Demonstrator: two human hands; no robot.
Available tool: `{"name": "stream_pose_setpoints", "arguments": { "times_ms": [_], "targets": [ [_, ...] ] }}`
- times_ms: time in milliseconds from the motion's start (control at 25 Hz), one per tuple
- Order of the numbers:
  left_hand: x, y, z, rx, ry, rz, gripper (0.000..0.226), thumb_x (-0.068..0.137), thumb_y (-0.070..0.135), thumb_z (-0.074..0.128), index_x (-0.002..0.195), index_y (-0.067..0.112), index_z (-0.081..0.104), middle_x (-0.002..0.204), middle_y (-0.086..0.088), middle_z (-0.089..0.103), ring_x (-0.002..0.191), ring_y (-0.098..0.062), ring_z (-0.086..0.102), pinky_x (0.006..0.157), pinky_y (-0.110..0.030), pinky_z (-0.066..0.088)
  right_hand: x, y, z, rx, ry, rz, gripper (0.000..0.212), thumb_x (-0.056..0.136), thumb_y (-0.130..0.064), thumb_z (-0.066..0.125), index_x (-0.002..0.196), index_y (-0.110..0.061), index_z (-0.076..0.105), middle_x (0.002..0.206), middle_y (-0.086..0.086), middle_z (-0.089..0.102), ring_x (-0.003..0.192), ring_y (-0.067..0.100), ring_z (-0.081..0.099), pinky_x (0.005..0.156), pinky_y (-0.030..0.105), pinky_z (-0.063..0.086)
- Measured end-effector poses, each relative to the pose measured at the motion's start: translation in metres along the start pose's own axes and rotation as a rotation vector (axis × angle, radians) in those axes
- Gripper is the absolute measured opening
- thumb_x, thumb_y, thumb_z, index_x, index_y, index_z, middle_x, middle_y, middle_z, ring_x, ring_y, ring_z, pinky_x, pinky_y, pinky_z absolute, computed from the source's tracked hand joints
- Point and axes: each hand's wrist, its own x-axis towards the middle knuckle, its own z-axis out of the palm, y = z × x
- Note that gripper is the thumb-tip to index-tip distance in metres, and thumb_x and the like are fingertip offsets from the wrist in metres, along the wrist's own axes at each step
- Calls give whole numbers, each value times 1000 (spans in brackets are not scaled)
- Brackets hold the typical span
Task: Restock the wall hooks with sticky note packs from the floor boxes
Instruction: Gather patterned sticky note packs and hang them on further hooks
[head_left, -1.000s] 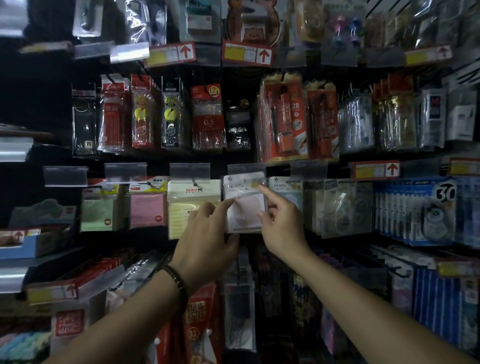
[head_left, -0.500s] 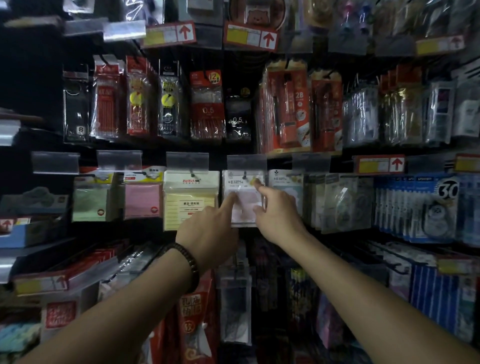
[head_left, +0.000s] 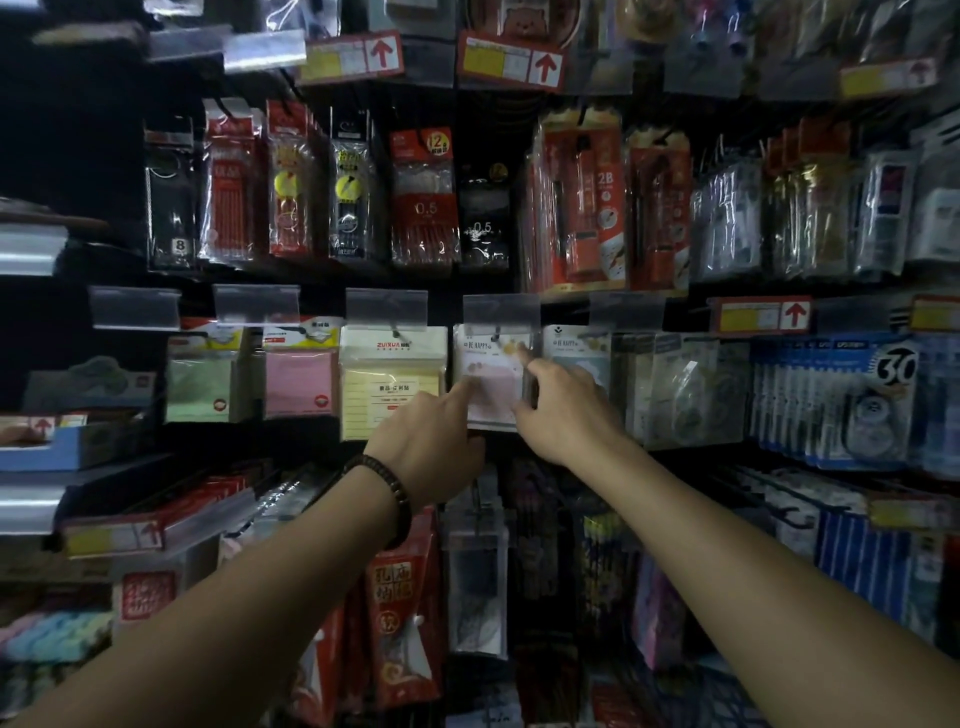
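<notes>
1. The left hand (head_left: 431, 452) is mostly relaxed. Its index finger is straight, with the tip touching the front of the pink sticky note pack (head_left: 493, 387). The other fingers curl loosely and hold nothing. A dark bead bracelet (head_left: 395, 493) sits on that wrist.
2. The right hand (head_left: 563, 410) also points. Its index finger reaches the pack's top right corner, and its thumb rests by the lower right edge. It looks like pressing rather than gripping.
3. 1 s ago both hands pinched this pack by its sides and held it tilted in front of the hook (head_left: 497, 336). Now the pack hangs square on that hook, under a clear label holder (head_left: 501, 310), and only fingertips touch it.
4. The pack hangs just beside a yellow pack (head_left: 392, 384) on its left and a pale blue pack (head_left: 574, 348) on its right.
5. This pack seems to be placed, and the fingers appear to be settling it flat. The floor boxes are out of view, so I cannot tell how much stock is left.
</notes>
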Motion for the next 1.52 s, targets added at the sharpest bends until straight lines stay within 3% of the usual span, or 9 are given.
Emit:
{"name": "stream_pose_setpoints", "arguments": {
  "times_ms": [160,400,560,760,880,960,1120,1360,1520],
  "targets": [
    [-48,-3,-5,-18,72,39,37,101,48,57,136,40,51,100,5,71,82,-18,71,68,-39,63,-36,12,3,109,142,-89,54,103,-35,60,155,-40,48,111,-4,64,91,16,63,74,38,58],
    [-174,-37,53,-174,18,0,22,96,61,47,100,43,60,72,18,69,67,-4,68,60,-37,57,-163,30,62,408,278,-298,14,102,-22,67,114,-23,74,82,-13,65,66,3,59,60,19,45],
    [-263,-70,145,-120,-285,-86,30,92,62,46,103,40,61,85,14,72,80,-13,72,65,-41,59,-262,52,148,447,29,-330,9,102,-17,68,106,-18,76,92,-17,63,75,-8,55,69,5,38],
    [-374,-134,253,-63,-665,-243,22,100,54,54,114,41,66,102,16,73,95,-10,72,74,-28,55,-382,108,279,399,-479,-132,9,104,-27,63,100,-28,71,82,-17,60,69,1,56,61,23,44],
    [-423,-176,308,-84,-858,-384,21,99,55,55,110,42,66,103,15,71,93,-6,69,82,-32,61,-443,135,357,288,-825,40,21,101,-34,63,84,-45,60,79,-18,58,70,-3,56,60,19,43],
    [-440,-197,338,-121,-966,-446,16,102,50,56,111,42,65,105,14,71,95,-5,69,86,-35,62,-475,144,411,225,-972,133,10,100,-33,66,98,-43,67,93,-17,66,83,-2,62,67,17,47],
    [-448,-222,388,-153,-1075,-514,24,102,52,58,116,35,67,117,8,72,105,-14,70,92,-40,60,-509,138,501,100,-1133,266,45,96,-30,75,138,-28,60,133,-1,67,121,20,65,90,33,55],
    [-458,-244,446,-435,-1168,-614,10,106,35,59,109,30,68,106,5,74,82,-7,71,70,-25,59,-519,128,617,-53,-1219,104,79,94,-21,75,160,-29,32,164,5,30,149,35,39,110,47,49],
    [-451,-240,455,-503,-1191,-604,32,107,45,55,128,24,68,128,-1,70,107,-17,68,95,-36,57,-522,127,662,-172,-1222,-68,87,101,-29,60,170,-28,7,176,6,-3,161,38,12,121,58,36]
  ]
}}
